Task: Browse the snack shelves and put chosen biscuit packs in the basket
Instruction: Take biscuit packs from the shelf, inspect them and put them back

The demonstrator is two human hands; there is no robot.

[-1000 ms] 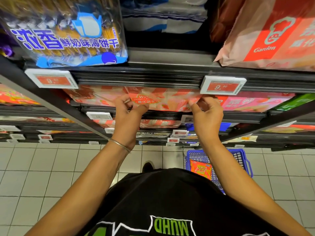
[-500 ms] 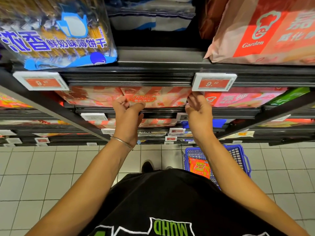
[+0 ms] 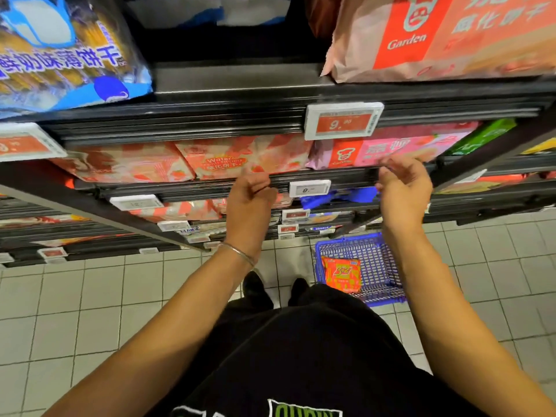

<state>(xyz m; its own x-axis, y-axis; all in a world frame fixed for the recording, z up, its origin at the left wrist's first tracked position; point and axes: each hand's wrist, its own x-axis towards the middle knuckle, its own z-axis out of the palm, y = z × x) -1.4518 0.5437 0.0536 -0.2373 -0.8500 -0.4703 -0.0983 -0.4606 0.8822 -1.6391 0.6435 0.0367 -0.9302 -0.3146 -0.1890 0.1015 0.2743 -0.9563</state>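
Observation:
An orange-striped wafer biscuit pack point(image 3: 240, 159) lies on the second shelf, straight ahead. To its right lies a pink Garden pack point(image 3: 400, 145). My left hand point(image 3: 249, 195) hovers just below the orange pack with loosely curled fingers and holds nothing. My right hand point(image 3: 403, 188) is raised in front of the pink pack's lower edge, fingers spread and slightly bent, with nothing in it. The blue basket point(image 3: 379, 260) stands on the floor by my right foot, with an orange snack pack point(image 3: 343, 273) inside.
Black shelves carry price tags point(image 3: 343, 120) along their front edges. A blue-and-yellow biscuit bag point(image 3: 60, 55) and a large Garden bag point(image 3: 436, 37) sit on the top shelf. More packs fill the lower shelves. A white tiled floor point(image 3: 90, 311) lies below.
Both hands were gripping the orange wafer pack at its ends. They have let go; the left hand dropped below it and the right hand shifted right, before the pink pack.

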